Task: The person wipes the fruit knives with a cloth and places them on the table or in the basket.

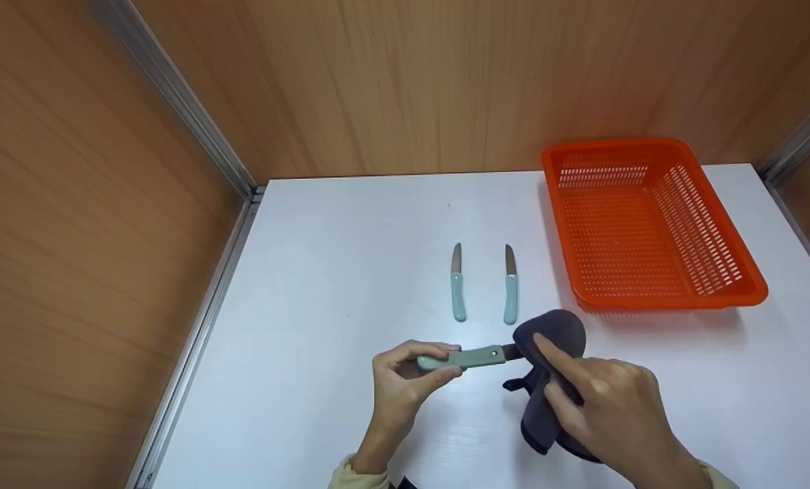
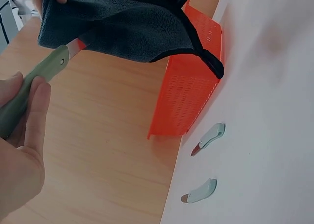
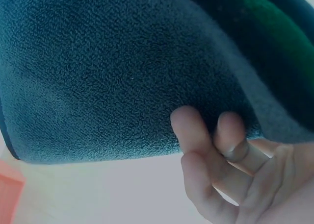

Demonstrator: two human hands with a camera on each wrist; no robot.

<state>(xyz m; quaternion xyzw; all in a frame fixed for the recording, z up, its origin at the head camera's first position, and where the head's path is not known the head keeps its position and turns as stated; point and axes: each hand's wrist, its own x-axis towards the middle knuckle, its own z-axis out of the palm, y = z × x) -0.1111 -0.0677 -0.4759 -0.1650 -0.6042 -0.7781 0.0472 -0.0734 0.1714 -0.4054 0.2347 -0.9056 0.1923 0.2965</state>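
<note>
Wiping step now, by all appearances — pinching knife [image 1: 476, 357] by handle [image 2: 51, 64] between thumb and fingers of left hand [image 1: 401, 387], gripping cloth [image 1: 561, 331] over blade [image 1: 511, 352] with right hand [image 1: 615, 401]. Holding both above table [image 1: 323, 292], nearer than two other knives [image 1: 457, 282]. Hard to judge blade's reach inside cloth. Next, probably — steady handle, light squeeze, careful outward pull.

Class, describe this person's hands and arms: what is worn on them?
The left hand and right hand are ungloved. A pale cream fabric left sleeve and matching right sleeve show at the head view's lower edge. A small black piece beside the left sleeve is too cropped to identify.
</note>
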